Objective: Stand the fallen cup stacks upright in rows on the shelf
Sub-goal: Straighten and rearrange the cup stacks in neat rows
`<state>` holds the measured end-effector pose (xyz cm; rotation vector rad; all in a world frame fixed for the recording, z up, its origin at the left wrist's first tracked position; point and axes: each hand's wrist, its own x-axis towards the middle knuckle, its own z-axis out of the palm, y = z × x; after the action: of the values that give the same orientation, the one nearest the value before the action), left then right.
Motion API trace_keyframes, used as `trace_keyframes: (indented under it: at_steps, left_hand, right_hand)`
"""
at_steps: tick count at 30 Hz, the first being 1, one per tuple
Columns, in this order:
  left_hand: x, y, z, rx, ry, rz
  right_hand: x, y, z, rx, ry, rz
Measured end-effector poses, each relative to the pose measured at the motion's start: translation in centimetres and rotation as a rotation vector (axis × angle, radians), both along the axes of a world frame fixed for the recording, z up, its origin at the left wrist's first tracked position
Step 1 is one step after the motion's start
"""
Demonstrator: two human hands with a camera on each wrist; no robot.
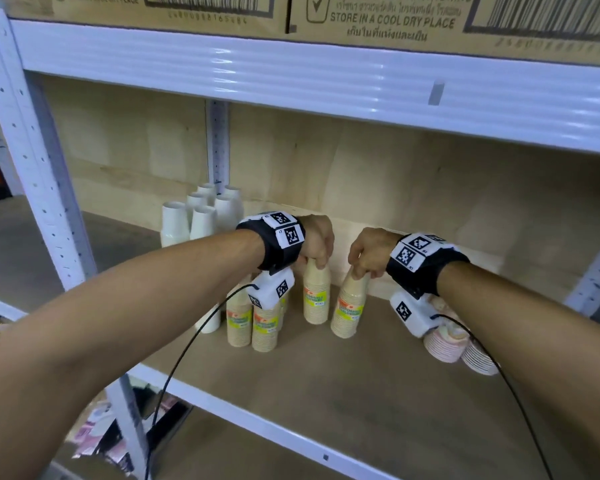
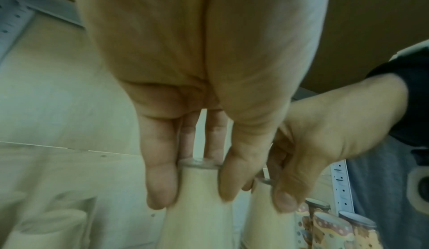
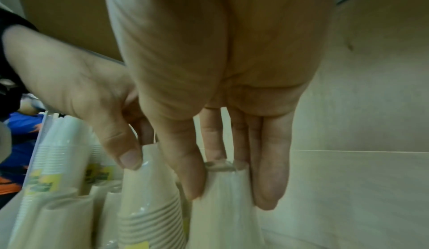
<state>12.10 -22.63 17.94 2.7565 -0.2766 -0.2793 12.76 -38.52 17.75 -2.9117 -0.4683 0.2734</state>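
Two tan paper-cup stacks wrapped in plastic stand mid-shelf. My left hand (image 1: pixel 317 262) grips the top of the upright stack (image 1: pixel 316 299) from above. In the left wrist view, this hand (image 2: pixel 197 196) has fingers and thumb pinching the stack's top end (image 2: pixel 199 220). My right hand (image 1: pixel 361 273) grips the top of the neighbouring stack (image 1: pixel 349 308), which leans to the right with its base on the shelf board (image 1: pixel 378 386). The right wrist view shows that hand (image 3: pixel 228 198) closed round the stack's top (image 3: pixel 223 221).
Two more tan stacks (image 1: pixel 253 325) stand upright just left of the held ones. White cup stacks (image 1: pixel 201 218) stand at the back left. Pink patterned stacks (image 1: pixel 445 341) lie on their sides under my right wrist. A white upright post (image 1: pixel 42 174) bounds the left.
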Motion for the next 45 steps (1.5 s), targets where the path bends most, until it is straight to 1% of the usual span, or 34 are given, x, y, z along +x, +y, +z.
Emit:
trace_keyframes:
  at_steps: [3,5,7,10,13,18,23,27,32,38,41,45]
  left_hand:
    - [2.3,-1.7,-0.2,-0.006,-0.058,-0.016]
    - [3.7,-2.7,-0.5,0.012,-0.111,-0.037]
    - [5.3,-3.7,-1.1,-0.011,-0.142,-0.05]
    - [7.4,-5.0,-2.2,0.035,-0.221,-0.031]
    - [9.3,-6.5,-3.1,0.059,-0.238,-0.005]
    - [11.6,-7.9,-4.2,0.081,-0.215,0.035]
    - [12.9,-8.4,-4.8,0.069,-0.194,0.045]
    - [13.8,-8.6,-5.6,-0.003,-0.231,0.069]
    - [14.8,-8.4,-6.3,-0.048,-0.238,0.032]
    - [15.0,-8.8,-6.9,-0.014,-0.24,0.053]
    - [14.8,-9.0,-6.9,0.007,-0.246,0.034]
    - [14.5,-8.5,-6.8,-0.015,-0.237,0.02]
  right_hand:
    - [1.0,-1.6,-0.1,-0.078,-0.071,-0.045]
    - [1.8,-2.7,-0.5,-0.059,-0.102,-0.057]
    - [2.8,-3.6,-1.3,-0.052,-0.121,-0.065]
    - [4.8,-4.6,-2.5,-0.02,-0.151,-0.139]
    - [6.8,-5.4,-3.6,0.022,-0.181,-0.191]
    - [9.5,-6.1,-5.3,0.068,-0.224,-0.219]
    - [11.0,-6.4,-6.1,0.086,-0.231,-0.187]
    - [12.0,-6.6,-6.8,0.126,-0.221,-0.192]
    - [12.6,-6.6,-7.5,0.149,-0.232,-0.213]
    - [13.3,-6.3,-8.3,0.198,-0.267,-0.214]
    - [13.2,-6.1,-8.3,0.196,-0.282,-0.214]
    - [13.0,-6.2,-8.2,0.19,-0.28,-0.215]
